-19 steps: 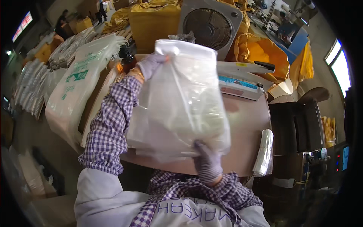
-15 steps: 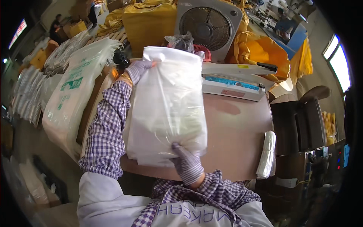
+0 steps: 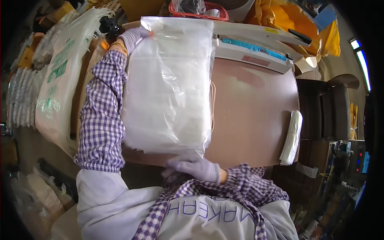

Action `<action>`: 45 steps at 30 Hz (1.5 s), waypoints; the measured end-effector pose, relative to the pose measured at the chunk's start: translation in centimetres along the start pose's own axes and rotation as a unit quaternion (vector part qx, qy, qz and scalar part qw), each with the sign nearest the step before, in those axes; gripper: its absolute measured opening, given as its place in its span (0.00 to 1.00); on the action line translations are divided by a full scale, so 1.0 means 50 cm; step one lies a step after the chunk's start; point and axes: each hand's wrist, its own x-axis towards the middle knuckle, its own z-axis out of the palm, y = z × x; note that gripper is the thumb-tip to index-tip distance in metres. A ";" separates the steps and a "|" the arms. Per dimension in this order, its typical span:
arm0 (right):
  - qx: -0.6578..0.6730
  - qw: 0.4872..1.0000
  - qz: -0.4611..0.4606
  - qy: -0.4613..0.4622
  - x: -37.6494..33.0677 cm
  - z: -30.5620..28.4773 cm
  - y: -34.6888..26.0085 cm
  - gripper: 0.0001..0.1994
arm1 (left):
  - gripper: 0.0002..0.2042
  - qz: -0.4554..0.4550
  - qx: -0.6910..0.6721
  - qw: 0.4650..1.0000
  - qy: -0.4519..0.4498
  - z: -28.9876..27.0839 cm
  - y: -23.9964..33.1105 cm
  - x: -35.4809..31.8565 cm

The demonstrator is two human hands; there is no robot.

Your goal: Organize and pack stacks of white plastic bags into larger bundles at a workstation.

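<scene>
A stack of clear plastic bags (image 3: 170, 92) lies on the left half of the brown table, with wrinkles catching the light. My left hand (image 3: 135, 39), in a striped glove with the fingertips uncovered, is closed on the upper left edge of the bags. Just below their lower edge is my right hand (image 3: 194, 168), also gloved. Its fingers are smeared by motion, and whether they touch the bags is unclear. Beyond the bags' right side stands a white bag sealer (image 3: 252, 54) with a blue strip and a long lever arm.
The brown table (image 3: 252, 120) has a rolled bundle of clear plastic (image 3: 291, 138) at its right edge. A red basket (image 3: 200, 11) sits at the back. More packed bags (image 3: 60, 76) are stacked on the left. A dark chair (image 3: 320, 108) stands to the right; yellow sacks (image 3: 280, 20) lie behind.
The bags came down flat onto the table. My right hand left their lower edge and drew back toward my body, while my left hand stayed at the upper left. The whole view tilted downward.
</scene>
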 end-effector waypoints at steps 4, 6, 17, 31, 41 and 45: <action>-0.297 0.916 -0.127 0.238 -0.165 -0.056 -0.048 0.12 | 0.15 0.024 -0.009 0.999 -0.028 -0.044 -0.019 0.015; -0.407 0.797 -0.207 0.395 -0.234 -0.092 -0.071 0.11 | 0.14 -0.064 -0.056 0.996 0.040 -0.161 -0.052 0.027; -0.455 0.447 0.130 0.759 -0.540 -0.297 -0.071 0.37 | 0.31 0.015 0.402 0.889 0.217 -0.107 0.019 0.011; -0.157 0.801 -0.235 0.528 -0.406 -0.438 -0.132 0.22 | 0.12 0.250 0.428 0.840 0.219 0.282 0.072 -0.209; -0.161 0.849 -0.239 0.442 -0.245 -0.366 -0.186 0.17 | 0.09 0.406 0.427 0.769 0.246 0.293 0.040 -0.201; -0.640 0.437 -0.097 0.624 -0.193 -0.296 -0.225 0.26 | 0.08 0.442 0.420 0.750 0.255 0.282 0.042 -0.194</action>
